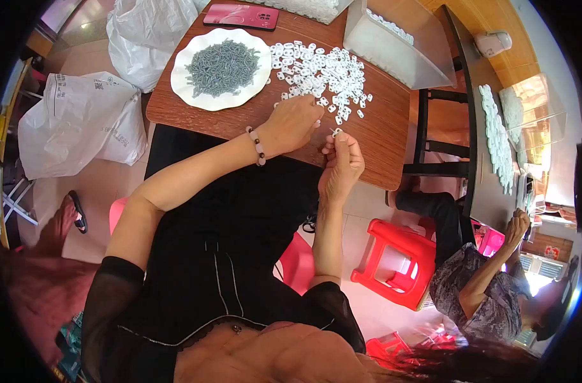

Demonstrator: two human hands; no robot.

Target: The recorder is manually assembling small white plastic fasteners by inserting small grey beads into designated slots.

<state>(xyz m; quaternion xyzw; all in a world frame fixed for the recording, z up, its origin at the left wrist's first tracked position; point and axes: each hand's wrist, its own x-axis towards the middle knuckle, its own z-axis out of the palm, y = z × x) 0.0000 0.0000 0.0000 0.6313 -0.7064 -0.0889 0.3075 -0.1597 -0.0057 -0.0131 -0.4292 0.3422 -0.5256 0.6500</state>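
My right hand [343,165] pinches a small white plastic piece [338,131] between thumb and finger at the table's near edge. A thin sliver sticks out beside that piece, too small to name. My left hand [293,125], with a beaded bracelet on the wrist, is closed just to its left. Its fingertips point toward the right hand, and what they hold, if anything, cannot be made out. Beyond both hands lies a spread of loose white plastic pieces [329,71] with holes. To their left, a white wavy-rimmed plate [184,82] bears a heap of slender grey pieces [223,66].
A pink phone [241,16] lies at the far edge of the brown table [383,137]. An open-topped bin [383,56] stands far right. White sacks [87,121] rest on the floor at left. Right are a red stool [393,262] and another person [479,287] at a second table.
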